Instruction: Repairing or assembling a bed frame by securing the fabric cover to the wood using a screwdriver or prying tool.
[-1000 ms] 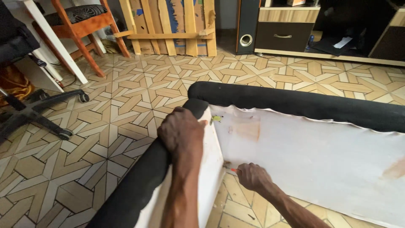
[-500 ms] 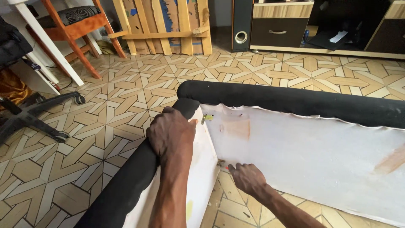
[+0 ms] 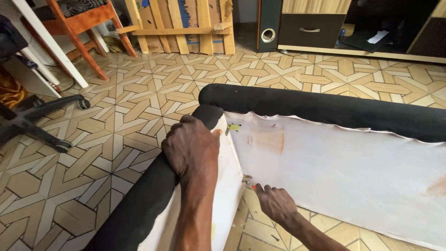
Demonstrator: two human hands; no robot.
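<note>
Brown cardboard with a blue patch leaning behind wooden slats (image 3: 186, 21) far back, left hand (image 3: 193, 151) curling over the black padded edge (image 3: 139, 204), right hand (image 3: 275, 203) pinching a small red-tipped tool (image 3: 250, 185) at the white panel's (image 3: 348, 172) lower corner.

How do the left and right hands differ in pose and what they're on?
The left hand sits high, gripping the black padded edge of the side panel; the right hand is low, near the floor. The left is empty; the right pinches a small red-tipped tool at the corner joint. Both touch the same white-lined frame.
</note>
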